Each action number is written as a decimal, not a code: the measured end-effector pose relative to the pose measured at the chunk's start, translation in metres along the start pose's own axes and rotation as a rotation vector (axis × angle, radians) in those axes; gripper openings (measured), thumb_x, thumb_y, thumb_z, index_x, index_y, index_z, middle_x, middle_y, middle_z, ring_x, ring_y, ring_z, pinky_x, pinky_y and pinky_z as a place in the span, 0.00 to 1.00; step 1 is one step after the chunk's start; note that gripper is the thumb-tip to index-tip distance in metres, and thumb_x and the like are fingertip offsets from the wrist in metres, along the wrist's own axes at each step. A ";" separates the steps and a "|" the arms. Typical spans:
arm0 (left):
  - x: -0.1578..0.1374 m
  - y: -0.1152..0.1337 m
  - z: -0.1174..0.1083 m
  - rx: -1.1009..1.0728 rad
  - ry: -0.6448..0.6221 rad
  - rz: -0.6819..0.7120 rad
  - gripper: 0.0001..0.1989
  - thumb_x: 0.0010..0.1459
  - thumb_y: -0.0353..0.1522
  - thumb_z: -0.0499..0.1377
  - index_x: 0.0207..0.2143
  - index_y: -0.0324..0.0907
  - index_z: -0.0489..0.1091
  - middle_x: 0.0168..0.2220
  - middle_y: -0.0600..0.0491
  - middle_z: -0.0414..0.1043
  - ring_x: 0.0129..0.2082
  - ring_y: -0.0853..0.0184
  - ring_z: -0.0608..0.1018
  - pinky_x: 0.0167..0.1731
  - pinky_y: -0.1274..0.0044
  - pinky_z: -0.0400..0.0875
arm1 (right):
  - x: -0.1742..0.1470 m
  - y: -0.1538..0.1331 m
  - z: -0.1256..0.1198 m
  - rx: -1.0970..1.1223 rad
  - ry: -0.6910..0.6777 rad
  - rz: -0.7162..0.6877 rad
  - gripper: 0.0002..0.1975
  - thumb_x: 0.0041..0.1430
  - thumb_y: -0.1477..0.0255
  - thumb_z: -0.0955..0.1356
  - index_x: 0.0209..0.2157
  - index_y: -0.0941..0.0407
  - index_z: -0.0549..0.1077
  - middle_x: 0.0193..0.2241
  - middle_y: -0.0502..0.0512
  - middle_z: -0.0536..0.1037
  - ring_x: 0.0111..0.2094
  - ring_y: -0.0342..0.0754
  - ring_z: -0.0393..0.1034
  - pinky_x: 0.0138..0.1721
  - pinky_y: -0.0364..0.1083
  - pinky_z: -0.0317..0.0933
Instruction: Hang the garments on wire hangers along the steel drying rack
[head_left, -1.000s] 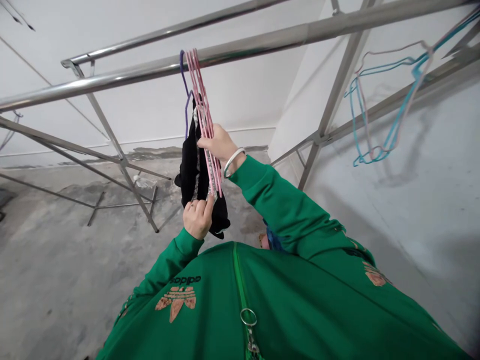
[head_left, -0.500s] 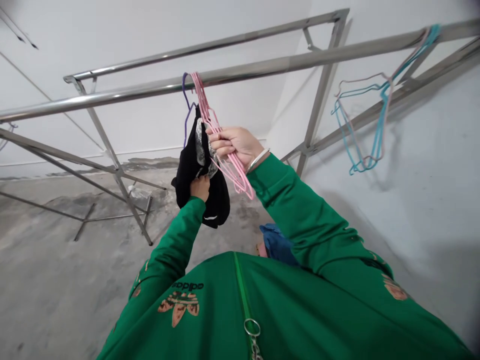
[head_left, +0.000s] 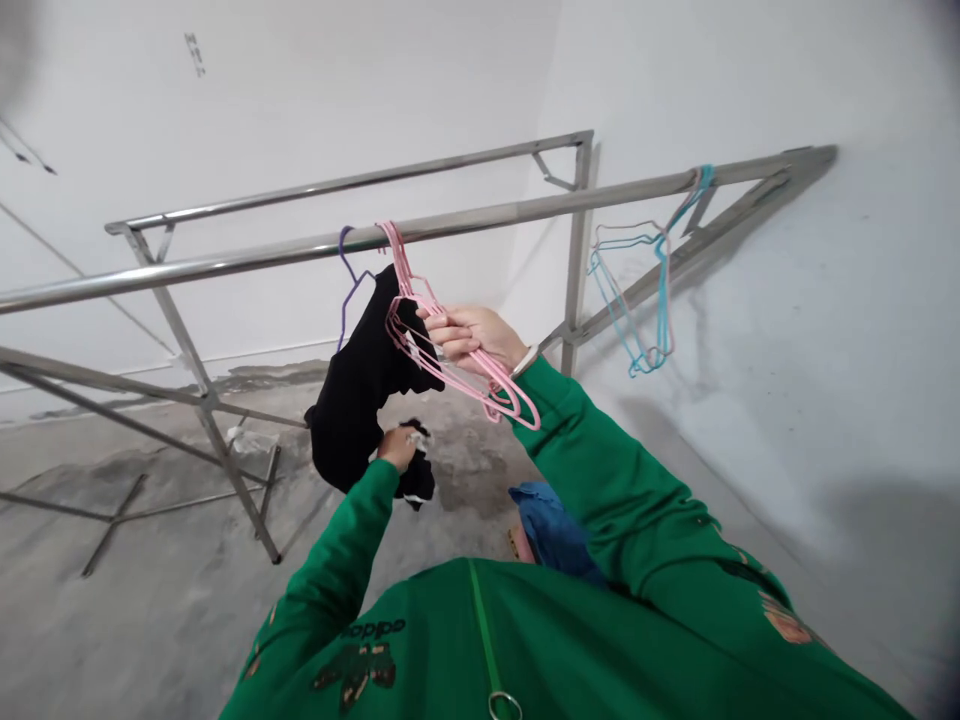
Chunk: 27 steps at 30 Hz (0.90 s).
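My right hand [head_left: 480, 338] is closed around several pink hangers [head_left: 487, 385], whose hooks stay over the front rail. Just left of them a purple hanger [head_left: 347, 290] hooks on the same rail. A black garment [head_left: 349, 390] hangs beside it, partly behind the pink hangers. Lower down, my left hand [head_left: 397, 448] is closed on a bunched part of black cloth with a whitish patch. Whether this bunch belongs to the hanging garment or is a separate piece, I cannot tell.
The metal drying rack [head_left: 480, 217] spans the view, its crossed legs standing on the concrete floor [head_left: 172, 610]. Blue and pinkish hangers [head_left: 664, 290] hang farther right by the white wall. My blue-clad leg [head_left: 551, 525] shows below.
My left hand has pulled the whitish cloth down, away from the upper part of the garment. The pink hangers have swung apart somewhat in my right hand. The view has tilted upward.
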<state>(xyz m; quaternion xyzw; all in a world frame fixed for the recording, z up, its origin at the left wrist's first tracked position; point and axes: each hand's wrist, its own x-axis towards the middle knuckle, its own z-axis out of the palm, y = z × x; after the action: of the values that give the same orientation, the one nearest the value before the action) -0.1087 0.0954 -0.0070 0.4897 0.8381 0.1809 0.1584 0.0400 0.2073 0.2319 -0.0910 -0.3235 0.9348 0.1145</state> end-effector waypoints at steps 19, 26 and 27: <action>-0.108 0.027 -0.016 -0.479 -0.017 0.358 0.13 0.51 0.36 0.58 0.36 0.43 0.79 0.35 0.48 0.80 0.37 0.59 0.82 0.38 0.71 0.79 | -0.096 -0.104 -0.136 0.045 0.297 -0.549 0.14 0.64 0.84 0.51 0.36 0.62 0.63 0.18 0.40 0.59 0.11 0.30 0.43 0.09 0.28 0.37; -0.107 0.054 -0.023 -0.477 0.028 0.480 0.13 0.51 0.35 0.59 0.36 0.42 0.79 0.36 0.48 0.80 0.37 0.61 0.82 0.39 0.73 0.78 | -0.116 -0.130 -0.180 -0.349 0.618 -0.665 0.10 0.60 0.85 0.57 0.36 0.62 0.66 0.21 0.45 0.63 0.16 0.32 0.50 0.14 0.30 0.50; -0.107 0.059 -0.026 -0.475 0.032 0.498 0.12 0.51 0.35 0.59 0.36 0.42 0.79 0.36 0.48 0.80 0.36 0.61 0.82 0.38 0.74 0.79 | -0.118 -0.128 -0.181 -0.489 0.719 -0.690 0.08 0.60 0.83 0.59 0.36 0.61 0.67 0.23 0.47 0.66 0.19 0.33 0.56 0.19 0.32 0.58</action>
<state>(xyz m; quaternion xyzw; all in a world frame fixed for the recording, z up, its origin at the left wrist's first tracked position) -0.0250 0.0248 0.0523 0.6257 0.6296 0.4120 0.2057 0.2172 0.3791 0.1832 -0.3167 -0.4829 0.6508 0.4928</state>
